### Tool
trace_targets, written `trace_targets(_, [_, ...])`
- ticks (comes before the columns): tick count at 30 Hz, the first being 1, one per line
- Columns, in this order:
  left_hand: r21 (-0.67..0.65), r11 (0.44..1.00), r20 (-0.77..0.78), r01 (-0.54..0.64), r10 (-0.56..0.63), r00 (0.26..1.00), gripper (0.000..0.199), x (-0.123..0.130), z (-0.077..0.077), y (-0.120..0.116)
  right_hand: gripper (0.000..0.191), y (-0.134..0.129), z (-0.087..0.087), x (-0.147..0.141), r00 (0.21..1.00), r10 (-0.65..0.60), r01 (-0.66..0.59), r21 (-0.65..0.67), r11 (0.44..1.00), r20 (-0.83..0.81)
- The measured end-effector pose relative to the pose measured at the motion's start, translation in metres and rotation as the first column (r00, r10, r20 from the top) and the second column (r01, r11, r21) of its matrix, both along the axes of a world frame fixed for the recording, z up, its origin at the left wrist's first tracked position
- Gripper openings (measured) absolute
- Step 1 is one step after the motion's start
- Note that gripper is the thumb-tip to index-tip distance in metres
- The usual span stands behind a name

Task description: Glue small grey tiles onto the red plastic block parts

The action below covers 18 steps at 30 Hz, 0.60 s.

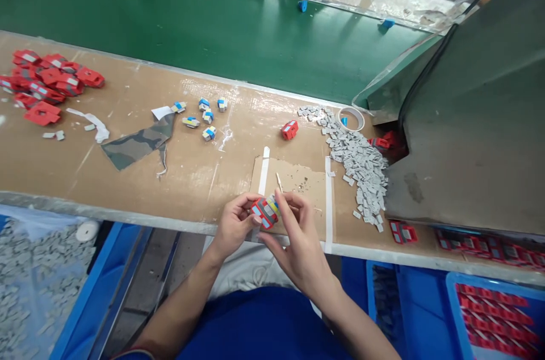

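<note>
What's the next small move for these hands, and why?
Probably a light press: the right hand could push the yellow part gently toward the red piece while the left hand steadies that piece. The left hand already holds the red piece, the right hand is at the yellow part, and this view doesn't show whether that part is fully seated.

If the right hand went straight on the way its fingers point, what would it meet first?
Most likely the small red-and-grey plastic piece held in the left hand. The right hand is already right beside it; whether its fingertips touch is unclear.
</note>
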State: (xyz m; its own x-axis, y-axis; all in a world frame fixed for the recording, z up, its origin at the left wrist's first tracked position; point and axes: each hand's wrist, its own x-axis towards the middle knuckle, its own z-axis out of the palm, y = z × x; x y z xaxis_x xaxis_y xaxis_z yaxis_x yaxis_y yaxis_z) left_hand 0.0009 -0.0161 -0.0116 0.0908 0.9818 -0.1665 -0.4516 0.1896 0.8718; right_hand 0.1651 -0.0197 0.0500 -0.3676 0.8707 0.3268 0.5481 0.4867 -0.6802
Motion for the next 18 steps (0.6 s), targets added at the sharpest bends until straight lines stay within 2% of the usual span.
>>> trace_targets(3, [0.022, 0.998, -0.009, 0.054, -0.054, 0.998, 0.064, -0.002, -0.001, -0.001, 0.07, 0.001, -0.003, 0.0, 0.999, 0.011, -0.01, 0.014, 1.0, -0.051])
trace_targets(5, [0.082, 0.995, -0.011, 0.062, -0.062, 0.998, 0.063, -0.003, 0.0, -0.002, 0.065, 0.004, -0.002, 0.004, 0.994, 0.042, -0.043, -0.016, 0.999, -0.102])
trace_targets(10, [0.258, 0.966, -0.045, -0.02, 0.033, 0.998, 0.058, -0.002, -0.003, -0.006, 0.052, 0.001, -0.005, 0.011, 0.984, 0.024, -0.038, -0.076, 0.996, -0.178])
trace_targets(13, [0.311, 0.95, -0.115, -0.03, 0.069, 0.991, 0.051, -0.003, -0.005, -0.007, 0.053, -0.007, -0.013, 0.005, 0.969, -0.005, -0.029, -0.132, 0.991, -0.247])
trace_targets(18, [0.349, 0.937, -0.198, -0.018, 0.092, 0.976, 0.051, -0.006, -0.002, -0.006, 0.051, -0.017, -0.025, -0.01, 0.97, -0.108, 0.091, -0.086, 0.992, -0.218])
